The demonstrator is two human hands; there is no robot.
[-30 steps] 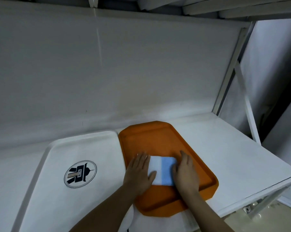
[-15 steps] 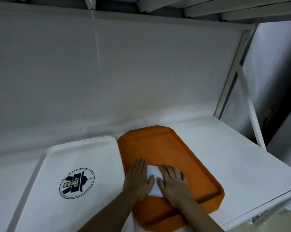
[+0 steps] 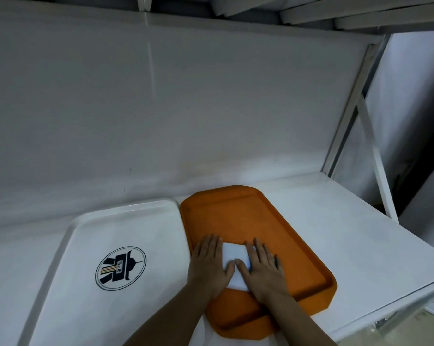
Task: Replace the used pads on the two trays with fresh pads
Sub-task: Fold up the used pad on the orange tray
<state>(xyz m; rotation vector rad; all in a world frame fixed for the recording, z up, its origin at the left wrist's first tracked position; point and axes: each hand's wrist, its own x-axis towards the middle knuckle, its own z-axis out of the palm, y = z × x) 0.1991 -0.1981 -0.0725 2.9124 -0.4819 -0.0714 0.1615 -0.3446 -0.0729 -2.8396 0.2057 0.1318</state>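
Note:
An orange tray (image 3: 261, 221) lies on the white shelf, angled toward the lower right. On its near half sits a small folded white pad (image 3: 234, 254) with a sliver of blue at its right edge. My left hand (image 3: 211, 263) lies flat on the pad's left side, fingers straight. My right hand (image 3: 262, 267) lies flat on the pad's right side, covering most of the blue part. The two thumbs nearly meet over the pad. A white tray (image 3: 91, 231) with a round dark logo (image 3: 120, 268) lies to the left, touching the orange tray's edge.
The white shelf surface (image 3: 348, 233) extends to the right of the orange tray, ending at a front edge. A white back wall rises behind both trays. A white metal frame post (image 3: 348, 106) with a diagonal brace stands at the right. A shelf overhangs above.
My right hand slid left over the pad, folding its blue half under so that mostly white shows. Both hands now press side by side. The camera view shifted slightly.

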